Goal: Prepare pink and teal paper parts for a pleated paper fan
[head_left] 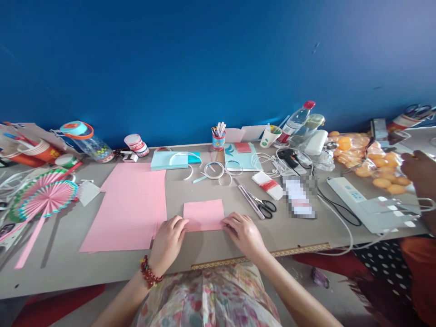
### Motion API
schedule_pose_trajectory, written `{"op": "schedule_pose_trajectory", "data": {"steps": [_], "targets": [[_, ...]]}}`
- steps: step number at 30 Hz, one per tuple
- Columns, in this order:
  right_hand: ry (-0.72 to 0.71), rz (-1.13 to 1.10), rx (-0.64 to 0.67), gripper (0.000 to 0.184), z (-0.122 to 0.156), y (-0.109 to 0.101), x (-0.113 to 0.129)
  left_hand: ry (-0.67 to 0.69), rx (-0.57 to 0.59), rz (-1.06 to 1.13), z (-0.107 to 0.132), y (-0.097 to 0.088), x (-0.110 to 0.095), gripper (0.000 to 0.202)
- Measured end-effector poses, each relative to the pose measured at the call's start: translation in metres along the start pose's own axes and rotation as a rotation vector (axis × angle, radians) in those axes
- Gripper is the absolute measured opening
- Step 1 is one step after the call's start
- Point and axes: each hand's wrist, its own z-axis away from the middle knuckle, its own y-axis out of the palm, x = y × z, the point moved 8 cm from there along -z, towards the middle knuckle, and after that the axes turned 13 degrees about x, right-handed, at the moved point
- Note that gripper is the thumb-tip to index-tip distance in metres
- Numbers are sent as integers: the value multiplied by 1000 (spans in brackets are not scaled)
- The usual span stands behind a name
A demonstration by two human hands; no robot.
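A small pink sheet of paper (204, 214) lies on the table in front of me. My left hand (169, 240) pinches its left edge near the lower corner, and a beaded red bracelet circles that wrist. Opposite, my right hand (243, 232) has its fingers closed on the right edge. Larger pink paper (127, 206) is spread to the left, its right border close to my left hand. Beyond my right hand lie scissors (267, 208) with black handles and a pale utility knife (250, 202).
A pleated pink paper fan (47, 200) lies far left by a clear bottle (86, 141). Along the back stand a pen holder (218, 138) and a soda bottle (296, 122). Rightward are a phone (299, 197), a power strip (350, 193), orange balls (381, 161) and another person's hand (420, 177).
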Motion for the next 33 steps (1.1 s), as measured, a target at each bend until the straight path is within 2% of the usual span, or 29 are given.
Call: {"op": "schedule_pose_trajectory", "data": {"steps": [8,14,20,27,33], "targets": [[-21,69,0,25,6,3,3,82,1,-35,9,4,0,25],[-43,108,-25,22,8,0,7,59,5,-58,10,5,-3,25],[-45,119,27,15,6,-1,10,47,48,-53,7,5,-4,19],[-38,108,55,10,-2,-2,10,24,36,-52,4,2,-4,17],[-44,121,95,18,-4,-1,9,69,66,-106,3,4,-5,35]]}}
